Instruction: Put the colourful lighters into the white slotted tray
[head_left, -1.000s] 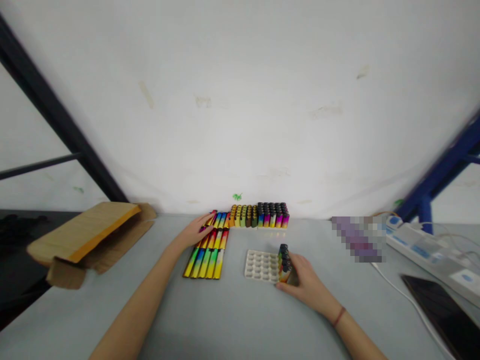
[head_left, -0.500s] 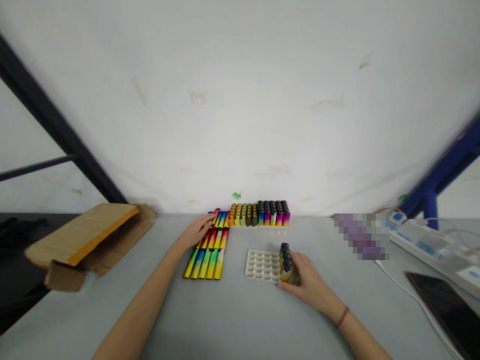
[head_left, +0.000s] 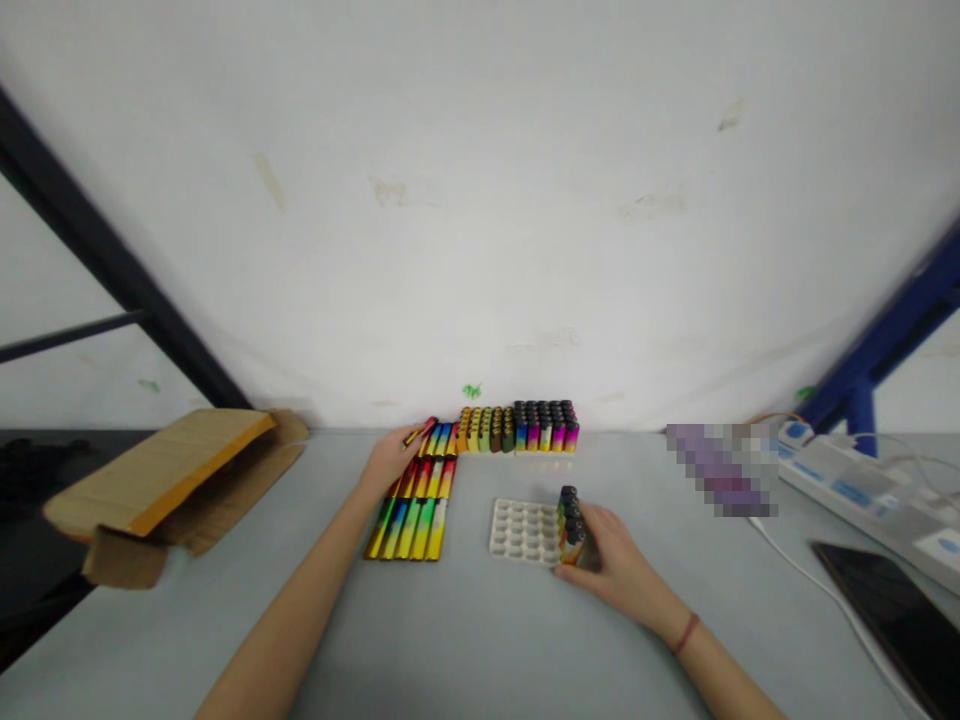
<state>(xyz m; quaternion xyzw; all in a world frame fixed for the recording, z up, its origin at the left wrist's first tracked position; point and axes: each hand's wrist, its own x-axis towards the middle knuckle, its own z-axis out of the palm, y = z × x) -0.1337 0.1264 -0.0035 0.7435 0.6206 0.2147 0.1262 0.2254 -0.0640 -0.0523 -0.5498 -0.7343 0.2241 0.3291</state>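
My left hand (head_left: pixel 390 455) is closed round a red and dark lighter (head_left: pixel 419 433), which tilts above the back rows on the left. Below that hand, colourful lighters (head_left: pixel 405 528) lie flat in rows side by side. A white tray (head_left: pixel 517 530) with round pockets rests on the table between my hands. Along its right end stands a column of lighters (head_left: pixel 571 530) with black tops. My right hand (head_left: pixel 611 550) wraps this column from the right, thumb at the near end; its fingertips are partly hidden behind the lighters.
Upright yellow-green lighters (head_left: pixel 486 430) and black-topped ones (head_left: pixel 546 427) stand in blocks by the wall. An opened cardboard box (head_left: pixel 165 470) sits at left. On the right are a power strip (head_left: pixel 862 495), a white cable (head_left: pixel 810 580) and a dark phone (head_left: pixel 885 610).
My left hand has drawn slightly left, and a lighter now shows tilted in its fingers, raised off the back row. My right hand stays at the column of lighters.
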